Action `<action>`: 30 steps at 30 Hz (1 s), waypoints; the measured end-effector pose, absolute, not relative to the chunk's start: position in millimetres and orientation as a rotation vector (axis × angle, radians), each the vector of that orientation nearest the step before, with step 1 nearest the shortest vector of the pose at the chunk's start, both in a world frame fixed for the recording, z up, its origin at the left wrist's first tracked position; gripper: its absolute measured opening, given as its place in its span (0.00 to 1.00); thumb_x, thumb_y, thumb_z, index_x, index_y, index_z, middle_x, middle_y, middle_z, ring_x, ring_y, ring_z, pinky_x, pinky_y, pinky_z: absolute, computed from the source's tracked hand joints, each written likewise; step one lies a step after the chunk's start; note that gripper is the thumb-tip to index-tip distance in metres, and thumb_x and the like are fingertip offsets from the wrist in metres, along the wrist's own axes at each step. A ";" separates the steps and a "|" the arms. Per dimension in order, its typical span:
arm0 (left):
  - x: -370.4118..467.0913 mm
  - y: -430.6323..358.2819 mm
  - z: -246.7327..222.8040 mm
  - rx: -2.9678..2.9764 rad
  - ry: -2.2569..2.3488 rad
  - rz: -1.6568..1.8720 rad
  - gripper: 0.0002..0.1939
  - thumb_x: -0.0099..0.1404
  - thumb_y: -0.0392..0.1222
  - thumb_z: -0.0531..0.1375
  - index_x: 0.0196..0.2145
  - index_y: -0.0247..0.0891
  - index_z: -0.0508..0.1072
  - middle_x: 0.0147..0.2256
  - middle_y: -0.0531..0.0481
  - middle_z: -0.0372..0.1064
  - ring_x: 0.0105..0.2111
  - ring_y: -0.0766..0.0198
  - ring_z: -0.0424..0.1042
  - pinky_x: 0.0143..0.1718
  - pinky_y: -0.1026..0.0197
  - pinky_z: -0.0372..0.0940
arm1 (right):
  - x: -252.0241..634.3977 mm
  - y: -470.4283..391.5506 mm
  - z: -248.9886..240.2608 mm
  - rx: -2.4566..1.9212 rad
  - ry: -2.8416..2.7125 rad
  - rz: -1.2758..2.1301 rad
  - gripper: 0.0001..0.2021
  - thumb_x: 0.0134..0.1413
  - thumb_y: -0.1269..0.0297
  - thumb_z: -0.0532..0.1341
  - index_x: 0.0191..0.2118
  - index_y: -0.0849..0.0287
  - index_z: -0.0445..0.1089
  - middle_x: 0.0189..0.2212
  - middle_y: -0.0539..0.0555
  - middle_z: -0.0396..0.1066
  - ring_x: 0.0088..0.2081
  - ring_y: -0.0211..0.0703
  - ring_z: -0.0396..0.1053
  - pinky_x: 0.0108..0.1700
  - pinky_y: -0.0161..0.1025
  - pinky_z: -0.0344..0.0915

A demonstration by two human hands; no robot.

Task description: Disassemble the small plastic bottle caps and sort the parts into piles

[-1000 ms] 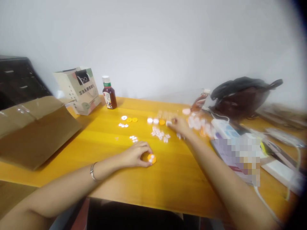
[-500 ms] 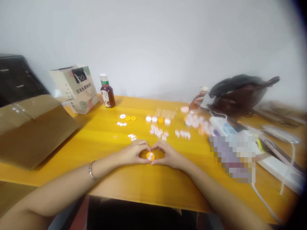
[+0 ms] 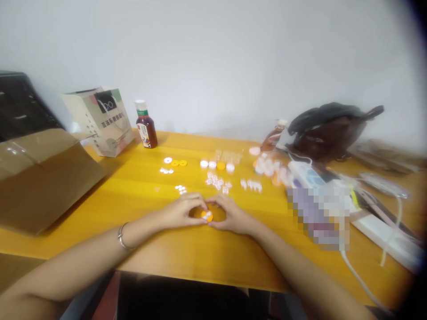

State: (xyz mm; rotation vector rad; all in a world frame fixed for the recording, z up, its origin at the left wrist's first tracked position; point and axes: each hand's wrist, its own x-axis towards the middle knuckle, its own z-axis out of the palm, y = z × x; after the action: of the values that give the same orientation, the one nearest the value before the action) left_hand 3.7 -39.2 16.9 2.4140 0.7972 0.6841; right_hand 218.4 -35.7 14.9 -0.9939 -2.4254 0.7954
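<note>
Between my fingertips is a small round orange disc (image 3: 207,216) with white bits on its top, too blurred to make out. My left hand (image 3: 182,211) pinches it from the left, thumb in front and fingers behind. Opposite, my right hand (image 3: 233,216) curls in the same way, its fingertips meeting the disc's right side. Just beyond my hands lie small white pieces (image 3: 180,190) and a group of white pieces with reddish marks (image 3: 214,181). A row of white and orange caps (image 3: 220,166) stands behind them, with small upright white pieces (image 3: 251,185) to the right.
Left are an open cardboard box (image 3: 50,178), a paper bag (image 3: 111,122) and a dark bottle (image 3: 146,126). White and yellow rings (image 3: 175,163) lie near the bottle. A heap of caps (image 3: 268,165), a dark bag (image 3: 330,133) and a power strip (image 3: 383,235) with cables occupy the right.
The whole view has turned slightly, so the table things sit a little further left. Both hands stay at the orange disc, with only a slight shift of the fingers.
</note>
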 end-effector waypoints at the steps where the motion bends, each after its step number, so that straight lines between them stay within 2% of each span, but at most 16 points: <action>1: 4.2 -40.2 17.1 2.430 0.804 0.670 0.09 0.59 0.44 0.59 0.36 0.38 0.69 0.35 0.49 0.65 0.36 0.63 0.65 0.39 0.60 0.60 | 217.2 -37.1 15.2 -1.001 -2.423 0.776 0.23 0.44 0.63 0.64 0.49 0.53 0.62 0.41 0.53 0.63 0.43 0.44 0.62 0.49 0.45 0.57; 4: 5.2 -41.8 16.6 2.464 0.821 0.639 0.08 0.60 0.43 0.58 0.36 0.38 0.70 0.34 0.49 0.66 0.35 0.64 0.65 0.39 0.60 0.59 | 213.8 -40.0 15.6 -1.029 -2.431 0.747 0.16 0.46 0.66 0.63 0.44 0.52 0.66 0.40 0.53 0.62 0.43 0.45 0.62 0.49 0.46 0.55; 7: 4.6 -40.9 15.2 2.475 0.828 0.639 0.09 0.61 0.44 0.58 0.37 0.38 0.71 0.35 0.49 0.66 0.36 0.63 0.66 0.40 0.60 0.59 | 212.3 -40.1 14.9 -1.041 -2.433 0.756 0.11 0.47 0.63 0.63 0.39 0.53 0.67 0.39 0.52 0.63 0.43 0.45 0.62 0.49 0.46 0.54; 15: 3.7 -39.3 15.3 2.499 0.783 0.642 0.10 0.62 0.45 0.56 0.37 0.40 0.74 0.35 0.49 0.69 0.35 0.64 0.67 0.40 0.60 0.59 | 211.9 -34.3 6.1 -1.087 -2.355 0.759 0.17 0.41 0.51 0.66 0.35 0.55 0.68 0.37 0.52 0.64 0.41 0.44 0.63 0.46 0.44 0.56; 30: 11.8 -41.1 15.3 2.314 1.123 0.538 0.10 0.60 0.46 0.58 0.30 0.36 0.73 0.28 0.51 0.69 0.28 0.67 0.67 0.31 0.65 0.59 | 204.9 -34.5 -1.5 -1.019 -2.363 0.696 0.15 0.41 0.52 0.67 0.33 0.56 0.68 0.33 0.51 0.66 0.38 0.43 0.64 0.40 0.40 0.57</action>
State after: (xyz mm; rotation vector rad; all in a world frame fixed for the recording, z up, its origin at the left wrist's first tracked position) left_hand 11.8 -41.1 15.3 2.3136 1.1235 0.5383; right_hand 204.9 -34.5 -1.5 -1.0191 -2.3627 0.6964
